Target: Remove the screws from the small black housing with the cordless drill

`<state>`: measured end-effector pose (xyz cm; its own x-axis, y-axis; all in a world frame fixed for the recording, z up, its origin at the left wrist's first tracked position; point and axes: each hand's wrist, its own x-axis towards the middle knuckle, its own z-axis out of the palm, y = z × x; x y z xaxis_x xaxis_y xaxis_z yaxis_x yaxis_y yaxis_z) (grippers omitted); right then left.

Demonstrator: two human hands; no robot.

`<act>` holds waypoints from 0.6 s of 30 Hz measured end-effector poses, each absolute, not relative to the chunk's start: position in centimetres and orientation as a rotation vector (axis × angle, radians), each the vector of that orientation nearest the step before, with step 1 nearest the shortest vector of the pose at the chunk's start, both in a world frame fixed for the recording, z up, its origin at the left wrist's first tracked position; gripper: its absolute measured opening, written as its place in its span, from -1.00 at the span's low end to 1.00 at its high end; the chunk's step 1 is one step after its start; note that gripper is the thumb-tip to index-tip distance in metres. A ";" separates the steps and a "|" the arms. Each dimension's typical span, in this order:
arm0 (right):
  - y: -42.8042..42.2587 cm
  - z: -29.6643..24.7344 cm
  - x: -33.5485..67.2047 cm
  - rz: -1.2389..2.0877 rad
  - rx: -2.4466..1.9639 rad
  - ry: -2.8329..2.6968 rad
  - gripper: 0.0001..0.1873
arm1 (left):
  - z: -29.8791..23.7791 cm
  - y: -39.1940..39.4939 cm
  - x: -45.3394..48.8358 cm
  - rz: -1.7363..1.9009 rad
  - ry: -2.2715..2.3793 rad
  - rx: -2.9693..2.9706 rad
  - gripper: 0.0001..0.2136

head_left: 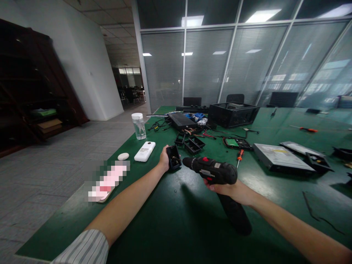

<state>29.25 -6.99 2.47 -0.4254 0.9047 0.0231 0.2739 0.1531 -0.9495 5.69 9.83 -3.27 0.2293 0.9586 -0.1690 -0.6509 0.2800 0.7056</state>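
Note:
My right hand (220, 187) grips a black cordless drill (213, 170) by its handle, with the chuck pointing left. In my left hand (164, 160) is a small black plastic box (174, 157), tilted so its open side faces me; small brass-coloured bits show inside. The drill's nose is close to the box's right side; whether they touch I cannot tell. Just behind the box lie similar black plastic frames (194, 145). An orange-handled screwdriver (240, 156) rests behind the drill.
On the left stand a clear jar with a white lid (139, 126), a white device (145, 151) and a blurred pink phone (110, 179). A black computer case (233, 113), cables and a power supply (183, 122) sit farther back. Right of the drill is an optical drive (282, 159).

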 end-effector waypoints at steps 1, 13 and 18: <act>-7.0 2.5 29.3 1.285 -1.126 -1.809 -0.71 | -3.3 9.8 5.7 1.187 0.659 0.567 -0.62; -7.3 3.0 28.7 1.338 -1.098 -1.739 -0.75 | -3.3 9.9 5.6 1.182 0.665 0.581 -0.61; -7.2 3.0 28.6 1.395 -1.126 -1.718 -0.72 | -3.4 9.9 5.6 1.187 0.658 0.601 -0.61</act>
<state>28.59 -7.23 2.98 -0.4223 0.9059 -0.0330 0.2183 0.0663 -0.9736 5.63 9.85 -3.39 0.2361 0.9607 -0.1456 -0.6331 0.2658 0.7270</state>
